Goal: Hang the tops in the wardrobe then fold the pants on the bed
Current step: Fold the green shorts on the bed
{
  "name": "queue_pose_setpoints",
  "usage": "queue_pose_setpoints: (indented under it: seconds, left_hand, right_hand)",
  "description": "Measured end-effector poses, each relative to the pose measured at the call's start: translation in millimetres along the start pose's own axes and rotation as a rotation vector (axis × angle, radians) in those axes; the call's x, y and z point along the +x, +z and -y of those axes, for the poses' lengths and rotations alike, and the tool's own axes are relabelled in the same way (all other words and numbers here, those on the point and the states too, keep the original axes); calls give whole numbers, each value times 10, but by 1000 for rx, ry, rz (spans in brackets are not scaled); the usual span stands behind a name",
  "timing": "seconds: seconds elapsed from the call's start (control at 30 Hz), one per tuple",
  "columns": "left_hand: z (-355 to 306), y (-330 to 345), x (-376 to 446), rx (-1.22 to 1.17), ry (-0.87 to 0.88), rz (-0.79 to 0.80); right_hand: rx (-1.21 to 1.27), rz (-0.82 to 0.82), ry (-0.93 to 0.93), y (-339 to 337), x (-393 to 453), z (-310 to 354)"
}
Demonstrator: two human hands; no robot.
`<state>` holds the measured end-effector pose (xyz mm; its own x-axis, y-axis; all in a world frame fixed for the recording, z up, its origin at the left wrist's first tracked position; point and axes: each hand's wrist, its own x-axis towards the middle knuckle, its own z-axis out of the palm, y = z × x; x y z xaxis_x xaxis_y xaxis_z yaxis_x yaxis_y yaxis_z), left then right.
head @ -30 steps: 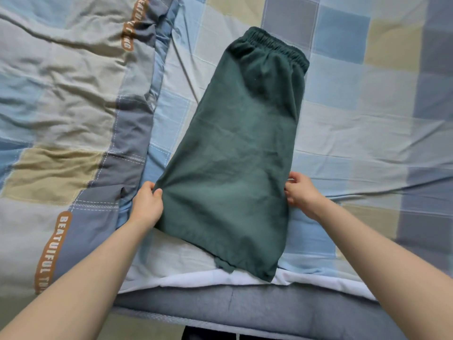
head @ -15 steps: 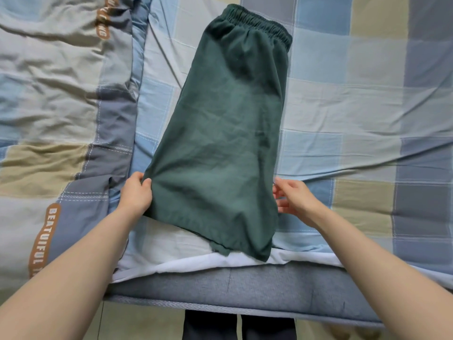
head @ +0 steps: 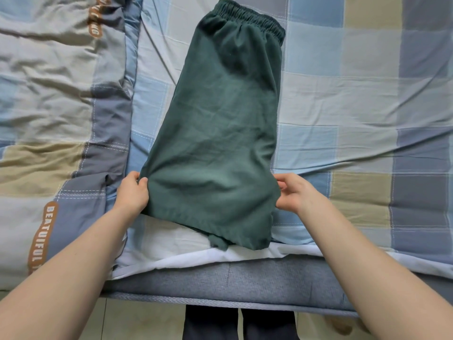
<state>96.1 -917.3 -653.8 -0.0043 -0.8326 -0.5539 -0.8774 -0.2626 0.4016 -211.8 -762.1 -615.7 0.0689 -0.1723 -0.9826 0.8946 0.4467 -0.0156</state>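
Note:
Dark green pants (head: 220, 133), folded lengthwise in half, lie on the checked bed sheet (head: 355, 89) with the elastic waistband at the far end and the leg hems near the bed's front edge. My left hand (head: 133, 192) pinches the left edge of the pants near the hem. My right hand (head: 294, 192) holds the right edge at the same height, fingers curled onto the cloth. The lower part of the pants is slightly lifted and rumpled between the two hands.
A rumpled checked quilt (head: 56, 106) with brown lettering covers the left side of the bed. The grey mattress edge (head: 245, 280) runs along the front, with tiled floor and my legs below it.
The view has shifted so the bed edge sits lower in frame. Both hands stay on the pants' side edges near the hem, and the cloth between them has bunched a little.

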Motion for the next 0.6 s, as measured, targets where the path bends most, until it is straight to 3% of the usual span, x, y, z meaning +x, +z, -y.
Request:
queue_pose_setpoints:
  seconds: [0.1,0.2,0.4,0.47,0.6]
  left_hand:
    - [15,-1,-26,-34,-8,19]
    - [7,25,-86,-57,-12,63]
    - [16,99,-198,-133,-74,65]
    - [36,84,-194,-166,-84,68]
    - [86,50,-229,-351,-126,154]
  right_hand:
    - [56,26,-11,-248,-158,28]
    - [194,30,-186,-446,-233,35]
    - [256,-292,-264,-675,-68,-78]
    - [129,-224,-258,-643,-25,-218]
    - [-30,88,-190,-440,-30,-503]
